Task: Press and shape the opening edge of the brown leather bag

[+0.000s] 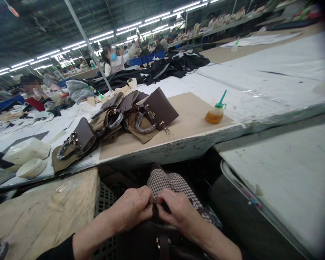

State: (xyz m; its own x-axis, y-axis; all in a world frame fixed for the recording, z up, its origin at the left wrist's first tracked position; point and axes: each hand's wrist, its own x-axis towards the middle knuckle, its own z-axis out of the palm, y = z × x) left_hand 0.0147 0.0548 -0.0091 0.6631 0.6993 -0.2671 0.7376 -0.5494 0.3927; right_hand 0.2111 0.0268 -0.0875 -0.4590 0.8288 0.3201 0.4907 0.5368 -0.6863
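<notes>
A dark brown handbag [141, 240] with gold-coloured fittings lies low in front of me, its lower part cut off by the frame. My left hand [137, 204] is closed, thumb and fingers pinching the bag's upper edge. Close beside it, my right hand [176, 207] pinches the same edge with bent fingers. A narrow gap separates the two hands. Exactly which bit of the edge sits between the fingertips is partly hidden. Checkered cloth [176, 182] shows just beyond the hands.
Several brown bag pieces with wrapped handles [144, 124] lie on the worktable [162, 151]. An amber-filled squeeze bottle [214, 115] stands to their right. At left are a tub [31, 168], a covered surface [40, 213] and a plastic crate [105, 198]. Coworkers sit further back.
</notes>
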